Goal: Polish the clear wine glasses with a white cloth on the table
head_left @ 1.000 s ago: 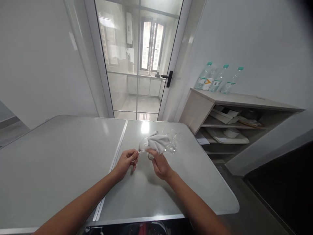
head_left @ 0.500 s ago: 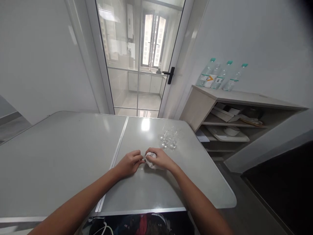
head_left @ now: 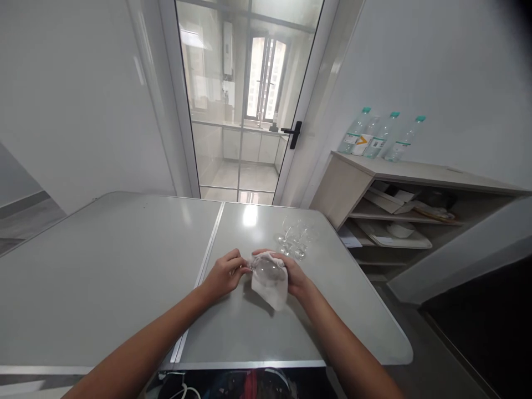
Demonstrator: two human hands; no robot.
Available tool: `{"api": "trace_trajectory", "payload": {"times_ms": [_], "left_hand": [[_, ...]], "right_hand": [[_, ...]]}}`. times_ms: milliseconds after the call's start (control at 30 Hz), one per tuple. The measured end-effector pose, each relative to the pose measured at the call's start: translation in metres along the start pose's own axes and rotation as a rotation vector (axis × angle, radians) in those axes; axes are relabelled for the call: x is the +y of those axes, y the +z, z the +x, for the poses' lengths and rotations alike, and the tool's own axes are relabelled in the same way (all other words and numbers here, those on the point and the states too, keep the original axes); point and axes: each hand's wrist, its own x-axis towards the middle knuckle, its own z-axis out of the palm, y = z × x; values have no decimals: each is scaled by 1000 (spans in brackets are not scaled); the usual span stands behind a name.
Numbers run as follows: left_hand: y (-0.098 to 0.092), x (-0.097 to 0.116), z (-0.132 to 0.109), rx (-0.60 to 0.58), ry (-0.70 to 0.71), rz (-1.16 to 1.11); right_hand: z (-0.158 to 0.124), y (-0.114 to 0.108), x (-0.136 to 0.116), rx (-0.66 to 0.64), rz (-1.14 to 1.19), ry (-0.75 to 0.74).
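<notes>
A small clear stemmed glass (head_left: 267, 270) is held on its side above the table. My left hand (head_left: 228, 271) pinches its stem end with closed fingers. Spread around the bowl is a white cloth (head_left: 272, 295), one corner hanging down toward the table. My right hand (head_left: 294, 272) grips the cloth and the bowl from the right; most of its fingers are hidden behind the cloth. Just beyond my right hand, several clear stemmed glasses (head_left: 297, 241) stand close together on the table.
The grey table (head_left: 137, 266) has a metal seam across it. A wooden shelf unit (head_left: 353, 172) stands to the right, with clear bottles (head_left: 378, 138) on top and boxes and a tray inside. Behind the table is a glass door (head_left: 261, 149) with a black handle.
The cloth, bunched in my right hand before, is now spread open and the glass bowl shows on it. My right hand has turned and shifted slightly right. The view has tilted a little.
</notes>
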Motion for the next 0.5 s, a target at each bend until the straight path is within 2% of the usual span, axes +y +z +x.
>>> {"api": "trace_trajectory", "payload": {"times_ms": [100, 167, 300, 400, 500], "left_hand": [[5, 5, 2, 71, -188, -145], [12, 7, 2, 78, -320, -299], [29, 4, -3, -51, -507, -620], [33, 1, -5, -114, -530, -699], [28, 1, -4, -105, -475, -577]], "right_hand": [[1, 4, 5, 110, -48, -267], [2, 7, 10, 204, -138, -398], [1, 7, 21, 381, -424, -630], [-2, 0, 20, 359, -832, -830], [-4, -6, 12, 245, -1250, -906]]}}
